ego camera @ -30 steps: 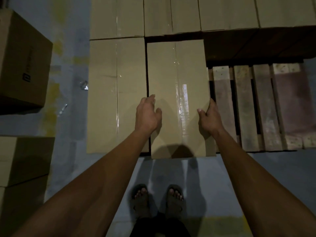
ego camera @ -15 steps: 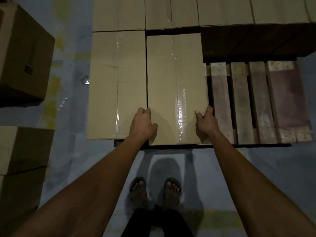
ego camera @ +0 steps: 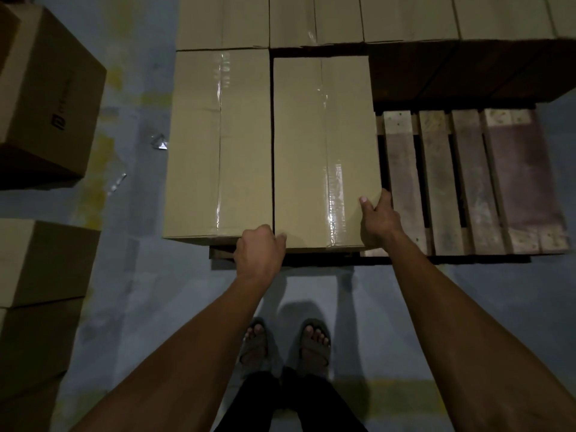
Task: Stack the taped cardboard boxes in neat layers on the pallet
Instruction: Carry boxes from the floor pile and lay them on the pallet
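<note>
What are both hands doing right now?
Left hand: fingers curled on the near left corner of the box.
Right hand: grips the same box's right edge.

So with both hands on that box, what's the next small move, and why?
Probably let go: the box already lies on the pallet, flush beside its neighbour, front edges about level. The left hand and right hand only grip its near corners.

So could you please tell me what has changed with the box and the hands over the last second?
The middle box slid forward onto the pallet, settling level with the left box. The left hand moved back to its near corner; the right hand still grips the right edge. The floor boxes stayed put.
</note>
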